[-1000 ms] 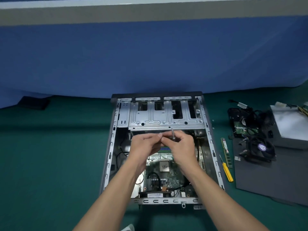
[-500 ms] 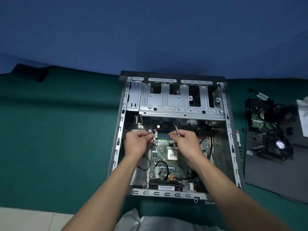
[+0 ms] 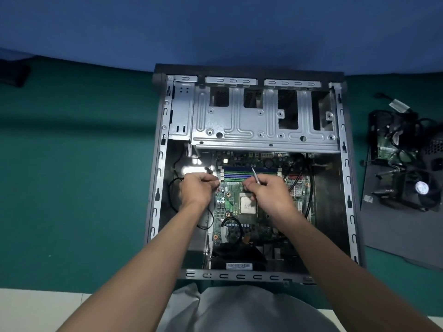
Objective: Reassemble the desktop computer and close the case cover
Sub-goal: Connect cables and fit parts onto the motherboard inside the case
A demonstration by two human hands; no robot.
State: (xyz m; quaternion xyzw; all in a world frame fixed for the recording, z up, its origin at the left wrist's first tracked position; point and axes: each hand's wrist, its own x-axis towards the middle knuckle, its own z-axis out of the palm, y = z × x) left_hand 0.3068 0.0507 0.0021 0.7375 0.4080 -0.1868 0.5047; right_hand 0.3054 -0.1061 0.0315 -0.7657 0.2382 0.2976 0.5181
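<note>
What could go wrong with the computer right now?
The slim metal tool pinched in the right hand hovers over the motherboard; a slip could scratch it. The bare CPU sits just beside that hand and might get smudged. The black cable loops beside the left hand and could snag.

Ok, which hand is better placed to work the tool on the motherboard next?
Right, probably. The right hand grips the thin metal tool over the motherboard; the left hand sits curled at the board's left edge without it.
</note>
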